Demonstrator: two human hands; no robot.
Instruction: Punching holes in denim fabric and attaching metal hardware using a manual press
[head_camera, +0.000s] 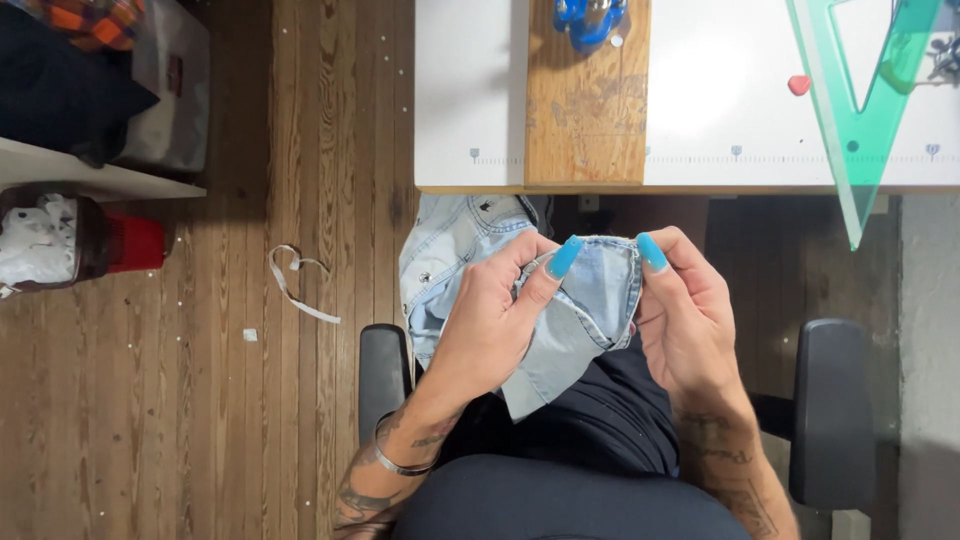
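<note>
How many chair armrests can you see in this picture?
2. One black armrest sits beside the left hand, by the wooden floor. The other black armrest sits beyond the right hand. Both hands pinch the light denim piece between them.

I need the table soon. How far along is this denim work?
Done: nothing finished shows. In hand: both hands, left hand and right hand, pinch a folded denim piece over the lap. Left: the set square and table sit unused; a fabric strip lies on the floor.
</note>
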